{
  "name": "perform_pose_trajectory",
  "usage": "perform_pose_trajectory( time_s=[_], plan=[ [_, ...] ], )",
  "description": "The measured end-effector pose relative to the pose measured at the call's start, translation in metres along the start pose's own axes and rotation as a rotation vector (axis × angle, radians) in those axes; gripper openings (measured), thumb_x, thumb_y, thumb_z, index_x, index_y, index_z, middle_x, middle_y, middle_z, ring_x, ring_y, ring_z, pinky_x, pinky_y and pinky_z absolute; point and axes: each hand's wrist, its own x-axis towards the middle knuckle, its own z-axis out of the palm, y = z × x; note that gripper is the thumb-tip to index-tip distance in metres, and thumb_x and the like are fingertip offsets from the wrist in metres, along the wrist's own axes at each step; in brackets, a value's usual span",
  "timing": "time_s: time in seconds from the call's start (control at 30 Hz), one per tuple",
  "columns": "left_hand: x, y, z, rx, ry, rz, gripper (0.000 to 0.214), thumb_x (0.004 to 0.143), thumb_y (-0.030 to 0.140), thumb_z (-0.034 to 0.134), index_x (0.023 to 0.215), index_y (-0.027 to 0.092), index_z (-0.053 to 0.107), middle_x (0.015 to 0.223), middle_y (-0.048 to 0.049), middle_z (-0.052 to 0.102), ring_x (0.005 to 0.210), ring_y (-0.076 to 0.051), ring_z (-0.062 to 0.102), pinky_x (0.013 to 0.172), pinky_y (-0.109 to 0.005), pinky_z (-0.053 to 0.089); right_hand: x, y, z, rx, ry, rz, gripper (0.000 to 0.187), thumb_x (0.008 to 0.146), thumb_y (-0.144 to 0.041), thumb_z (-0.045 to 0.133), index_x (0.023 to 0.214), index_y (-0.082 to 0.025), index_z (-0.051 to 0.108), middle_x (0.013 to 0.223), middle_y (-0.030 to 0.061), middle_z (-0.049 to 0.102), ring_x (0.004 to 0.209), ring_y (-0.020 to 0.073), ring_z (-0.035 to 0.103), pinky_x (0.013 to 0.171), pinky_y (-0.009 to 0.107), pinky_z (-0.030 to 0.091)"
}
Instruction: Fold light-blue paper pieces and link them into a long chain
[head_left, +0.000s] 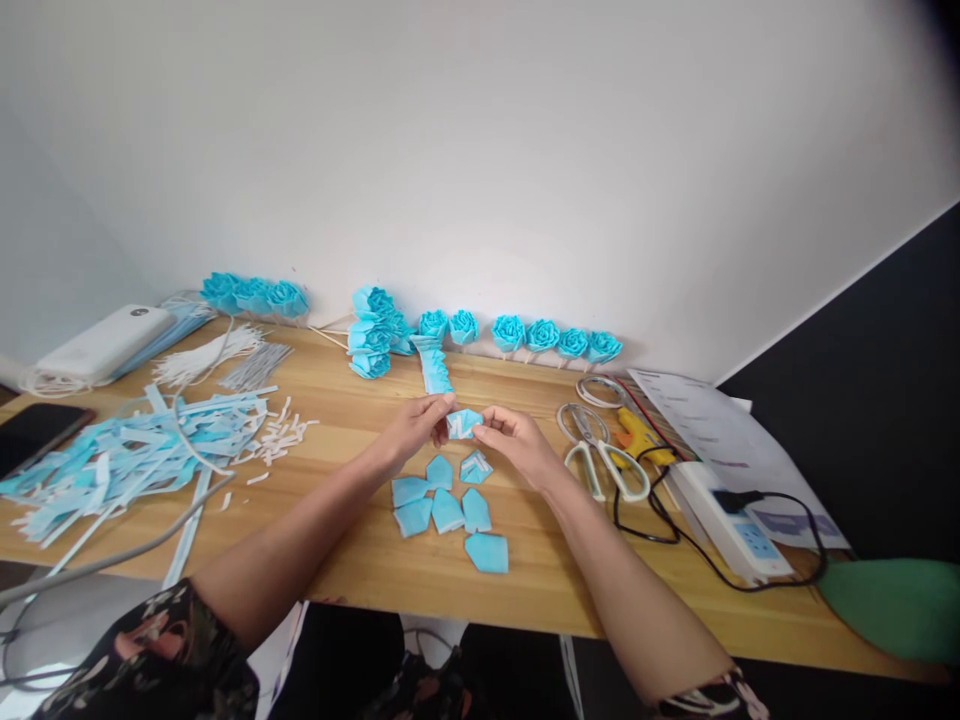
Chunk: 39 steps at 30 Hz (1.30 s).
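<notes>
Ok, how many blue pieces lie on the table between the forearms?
7 visible: one folded piece; one to its left; two leftmost; two in the middle; one at bottom right. Overlaps may hide more.

And it's 7 loose blue pieces point(486, 552), plus 1 held piece point(465, 424) between 2 hands point(420, 428)! Blue roses point(542, 335) next: 3 at far left, 4 at far right, 2 mid-row, while the central bunch point(371, 335) overlaps too much to count! Then 1 pair of scissors point(593, 470), 1 yellow glue gun point(643, 437), 1 power strip point(724, 520), 1 smartphone point(39, 437), 1 white power bank point(105, 345)!
</notes>
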Motion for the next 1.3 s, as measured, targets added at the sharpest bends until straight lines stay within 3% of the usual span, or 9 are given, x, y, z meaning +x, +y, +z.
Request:
perform_pose_trajectory(
  time_s=[0.1, 0.27, 0.4, 0.57, 0.7, 0.83, 0.97, 1.13, 1.3],
  plan=[
    [0.001, -0.003, 0.001, 0.002, -0.041, -0.007, 0.054, 0.083, 0.064, 0.041, 0.075, 0.013, 0.057, 0.058, -0.0014, 0.054, 0.053, -0.013, 0.050, 0.055, -0.026, 0.040, 0.001, -0.001, 0.001, 0.029, 0.048, -0.002, 0.027, 0.074, -0.043, 0.067, 0.072, -0.018, 0.057, 0.064, -0.0031, 0.051, 0.060, 0.0109, 0.043, 0.058, 0.024, 0.034],
    [0.003, -0.008, 0.002, 0.074, -0.080, 0.003, 0.039, 0.073, 0.052, 0.061, 0.071, 0.015, 0.052, 0.058, 0.0029, 0.050, 0.051, -0.009, 0.044, 0.052, -0.023, 0.034, 0.002, -0.001, 0.001, 0.034, 0.107, -0.024, 0.027, 0.075, -0.043, 0.066, 0.070, -0.018, 0.059, 0.066, -0.0024, 0.054, 0.064, 0.0118, 0.047, 0.063, 0.025, 0.037],
    [-0.001, -0.007, 0.005, 0.145, -0.082, 0.013, 0.034, 0.072, 0.045, 0.063, 0.066, 0.015, 0.049, 0.055, 0.0056, 0.042, 0.051, -0.007, 0.035, 0.050, -0.021, 0.027, 0.001, -0.002, 0.001, 0.041, 0.056, -0.047, 0.028, 0.078, -0.046, 0.063, 0.081, -0.018, 0.063, 0.075, -0.0002, 0.060, 0.071, 0.0136, 0.052, 0.069, 0.026, 0.041],
    [-0.005, -0.008, 0.006, 0.249, -0.150, 0.049, 0.030, 0.072, 0.038, 0.063, 0.062, 0.015, 0.047, 0.055, 0.0060, 0.036, 0.053, -0.006, 0.031, 0.049, -0.020, 0.023, -0.003, -0.003, 0.005, -0.148, 0.005, -0.060, 0.028, 0.077, -0.045, 0.065, 0.073, -0.018, 0.061, 0.065, -0.0016, 0.055, 0.059, 0.0111, 0.047, 0.053, 0.022, 0.036],
    [-0.005, -0.010, 0.005, 0.234, -0.197, 0.064, 0.029, 0.073, 0.036, 0.063, 0.062, 0.015, 0.046, 0.056, 0.0056, 0.038, 0.053, -0.006, 0.032, 0.049, -0.020, 0.025, -0.004, 0.000, 0.005, -0.228, 0.021, -0.083, 0.030, 0.081, -0.046, 0.060, 0.071, -0.018, 0.061, 0.060, -0.0024, 0.052, 0.055, 0.0104, 0.042, 0.051, 0.023, 0.033],
    [-0.004, -0.007, 0.005, 0.188, -0.156, 0.025, 0.030, 0.071, 0.038, 0.064, 0.062, 0.015, 0.047, 0.054, 0.0063, 0.038, 0.050, -0.006, 0.032, 0.048, -0.020, 0.024, 0.000, 0.004, 0.000, -0.143, 0.054, -0.095, 0.037, 0.085, -0.051, 0.052, 0.071, -0.018, 0.063, 0.065, -0.0007, 0.055, 0.064, 0.0134, 0.049, 0.059, 0.025, 0.038],
    [-0.002, -0.004, 0.003, 0.113, -0.070, -0.027, 0.030, 0.071, 0.041, 0.064, 0.066, 0.016, 0.050, 0.052, 0.0063, 0.041, 0.048, -0.006, 0.035, 0.048, -0.021, 0.026, 0.003, 0.003, -0.007, 0.008, 0.066, -0.078, 0.040, 0.086, -0.055, 0.049, 0.084, -0.018, 0.065, 0.079, 0.0038, 0.063, 0.078, 0.0180, 0.057, 0.072, 0.030, 0.044],
    [-0.002, -0.002, 0.004, 0.087, -0.061, -0.013, 0.034, 0.074, 0.047, 0.061, 0.066, 0.016, 0.050, 0.051, 0.0041, 0.046, 0.048, -0.008, 0.040, 0.049, -0.021, 0.033, 0.002, 0.004, -0.004, -0.041, 0.032, -0.059, 0.031, 0.079, -0.049, 0.063, 0.072, -0.019, 0.056, 0.065, -0.0028, 0.053, 0.062, 0.0118, 0.047, 0.057, 0.024, 0.036],
    [-0.003, -0.002, 0.006, 0.140, -0.100, -0.001, 0.039, 0.074, 0.051, 0.062, 0.068, 0.014, 0.053, 0.058, 0.0029, 0.049, 0.052, -0.008, 0.041, 0.049, -0.022, 0.031, 0.001, 0.007, 0.001, -0.083, 0.065, -0.062, 0.033, 0.077, -0.047, 0.065, 0.067, -0.020, 0.050, 0.058, -0.0056, 0.045, 0.054, 0.0099, 0.038, 0.050, 0.023, 0.028]
  ],
)
